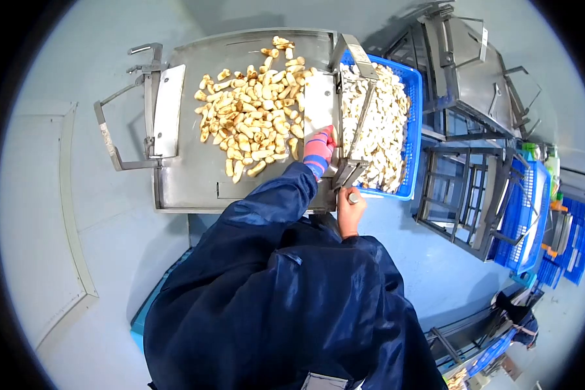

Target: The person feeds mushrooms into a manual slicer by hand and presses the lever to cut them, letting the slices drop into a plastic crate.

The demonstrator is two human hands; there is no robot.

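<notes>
My left hand [319,151], in a pink and blue striped glove, is closed at the white board beside the metal slicing frame [361,120]. What its fingers hold, if anything, is hidden. Bare and lower down, my right hand [351,218] is wrapped round the slicer's handle [353,198], whose round end shows. Left of the gloved hand, a heap of whole mushrooms [257,117], pale with brown ends, lies on the steel table [188,185]. Thin white slices [387,123] fill a blue plastic basket [415,104] just beyond the frame.
A second metal frame with a white board [169,112] is fixed at the table's left side. Steel tables and racks [478,71] stand on the right, with more blue baskets [523,214] near them. Another person [525,325] is partly visible at the lower right.
</notes>
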